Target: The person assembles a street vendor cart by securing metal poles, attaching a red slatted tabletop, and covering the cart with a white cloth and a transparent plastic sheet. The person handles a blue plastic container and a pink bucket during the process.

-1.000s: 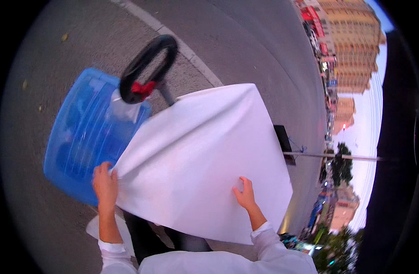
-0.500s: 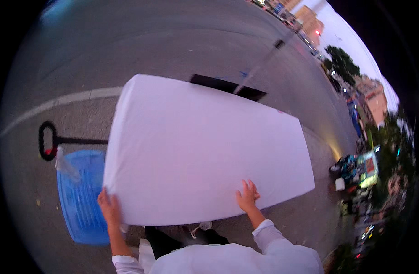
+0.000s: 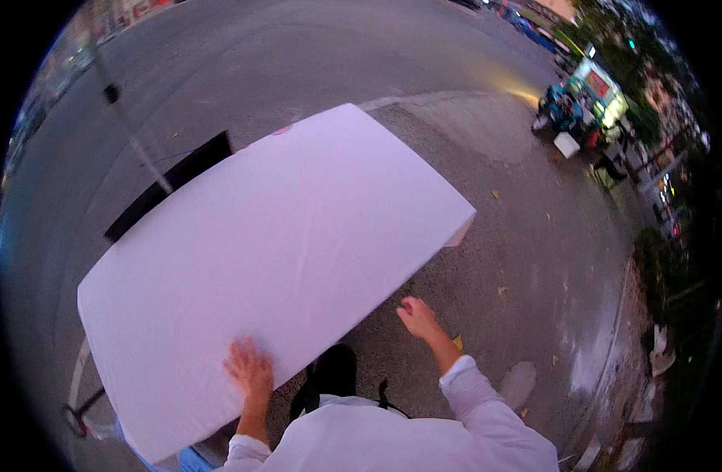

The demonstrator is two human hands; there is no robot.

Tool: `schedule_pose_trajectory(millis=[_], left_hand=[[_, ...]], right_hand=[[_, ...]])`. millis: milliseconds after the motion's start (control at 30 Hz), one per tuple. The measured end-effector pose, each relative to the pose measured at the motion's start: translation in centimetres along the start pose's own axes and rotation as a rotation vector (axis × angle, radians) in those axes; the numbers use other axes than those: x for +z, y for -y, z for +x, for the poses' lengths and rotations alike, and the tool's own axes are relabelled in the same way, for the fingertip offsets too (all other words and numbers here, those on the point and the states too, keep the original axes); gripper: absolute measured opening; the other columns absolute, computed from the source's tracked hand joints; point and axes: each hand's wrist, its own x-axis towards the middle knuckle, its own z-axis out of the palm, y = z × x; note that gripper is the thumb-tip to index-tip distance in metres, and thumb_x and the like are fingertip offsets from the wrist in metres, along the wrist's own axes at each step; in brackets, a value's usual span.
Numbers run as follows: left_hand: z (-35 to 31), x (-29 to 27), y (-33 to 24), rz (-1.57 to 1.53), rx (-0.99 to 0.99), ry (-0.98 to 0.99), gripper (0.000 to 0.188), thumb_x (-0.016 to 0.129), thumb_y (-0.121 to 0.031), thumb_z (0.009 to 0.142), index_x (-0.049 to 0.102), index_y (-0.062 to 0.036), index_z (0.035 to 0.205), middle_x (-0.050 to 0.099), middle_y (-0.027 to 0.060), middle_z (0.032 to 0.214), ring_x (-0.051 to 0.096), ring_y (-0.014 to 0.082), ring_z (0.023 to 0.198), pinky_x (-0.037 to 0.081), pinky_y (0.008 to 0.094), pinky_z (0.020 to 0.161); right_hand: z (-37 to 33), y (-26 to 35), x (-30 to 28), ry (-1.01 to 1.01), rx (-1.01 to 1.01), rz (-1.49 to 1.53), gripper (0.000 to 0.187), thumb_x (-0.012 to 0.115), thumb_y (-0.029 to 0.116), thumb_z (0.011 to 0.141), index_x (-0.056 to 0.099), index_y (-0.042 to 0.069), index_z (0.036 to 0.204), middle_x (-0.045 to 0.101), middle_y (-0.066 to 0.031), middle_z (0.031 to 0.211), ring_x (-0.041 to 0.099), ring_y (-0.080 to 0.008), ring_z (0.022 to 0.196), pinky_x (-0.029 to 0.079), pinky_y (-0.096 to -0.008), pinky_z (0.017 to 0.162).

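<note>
A table draped in a smooth white cloth stretches before me, slanting from lower left to upper right. My left hand lies on the cloth near the close edge, fingers spread, holding nothing. Off the table's near side, to the right, my right hand hangs in the air with its fingers curled in; I see nothing in it. At the table's far left edge a dark flat panel shows, with a thin upright pole beside it.
A blue plastic lid or bin peeks from under the table's near left corner, by a black looped handle. Grey pavement with a few fallen leaves spreads right. Farther off stand a lit stall cart and a white box.
My view has swung right, so the table now slants and the stall cart sits higher. My left hand went from the table's edge onto its top; my right hand left the cloth and curled.
</note>
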Motion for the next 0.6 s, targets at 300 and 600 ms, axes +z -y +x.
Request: schedule_pose_trajectory(millis=[300,600], left_hand=[[13.1,2.6,-32.1,-0.046,0.402,0.124,0.066,0.051,-0.042,0.083,0.031,-0.0155,0.140,0.017,0.0220,0.146,0.013,0.0364,0.136,0.004,0.0647,0.102],[20.1,6.8,-54.6,-0.079,1.018,0.460,0.054,0.054,-0.039,0.084,0.040,-0.0226,0.134,0.033,0.0114,0.142,0.027,0.0286,0.133,0.017,0.0613,0.102]], right_hand=[[22.4,-3.9,-16.4,-0.489,-0.239,-0.075,0.043,0.059,0.028,0.079,0.050,0.010,0.117,0.042,-0.0132,0.127,0.035,-0.0320,0.121,0.031,-0.0533,0.092],[44.6,-16.3,-27.4,0.348,0.146,0.258,0.046,0.045,0.043,0.089,0.062,0.000,0.098,0.063,-0.0185,0.097,0.058,-0.0327,0.094,0.042,-0.0433,0.084]])
